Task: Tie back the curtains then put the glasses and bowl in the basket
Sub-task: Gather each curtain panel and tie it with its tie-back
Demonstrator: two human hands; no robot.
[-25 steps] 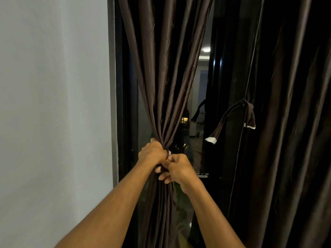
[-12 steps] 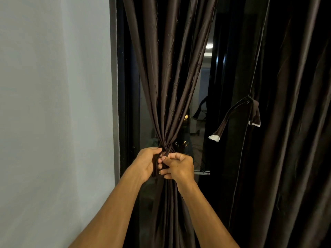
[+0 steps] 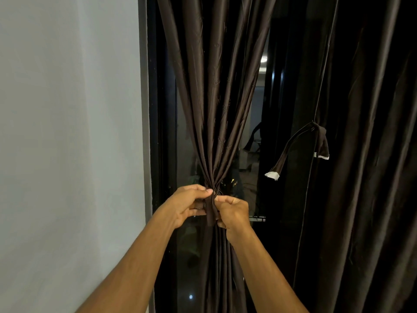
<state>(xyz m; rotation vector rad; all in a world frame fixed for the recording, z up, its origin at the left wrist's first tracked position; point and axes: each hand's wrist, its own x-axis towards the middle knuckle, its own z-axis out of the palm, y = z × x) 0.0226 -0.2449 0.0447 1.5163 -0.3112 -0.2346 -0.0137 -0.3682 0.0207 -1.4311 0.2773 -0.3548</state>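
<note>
Your two hands meet in the middle of the view, at the waist of a dark brown curtain (image 3: 216, 98). This curtain hangs just right of a pale grey wall (image 3: 67, 132) and a black window frame (image 3: 155, 109). Its cloth has a soft sheen and faint embossed marks. The long folds narrow from the top to a tight bunch at your hands, then fall straight below them.

A short tie band (image 3: 211, 211) of the same brown cloth hangs upright at the bunch, between your hands. Your left hand (image 3: 187, 205) pinches the band's upper end between thumb and fingertips. Your right hand (image 3: 234, 211) is curled against the band's right edge and grips it. The hands sit close together with only the band between them.

To the right, a second curtain (image 3: 361, 154) of the same cloth hangs loose and ungathered. A loose tie strap (image 3: 291, 150) is knotted on its left edge. One strap end droops down to the left and the other hangs short to the right. Each end carries a white tag (image 3: 272, 175); whether the tags bear any writing is too small to tell.

Between the curtains, dark window glass (image 3: 248, 177) reflects a round ceiling light (image 3: 264, 59) and a dim room.
</note>
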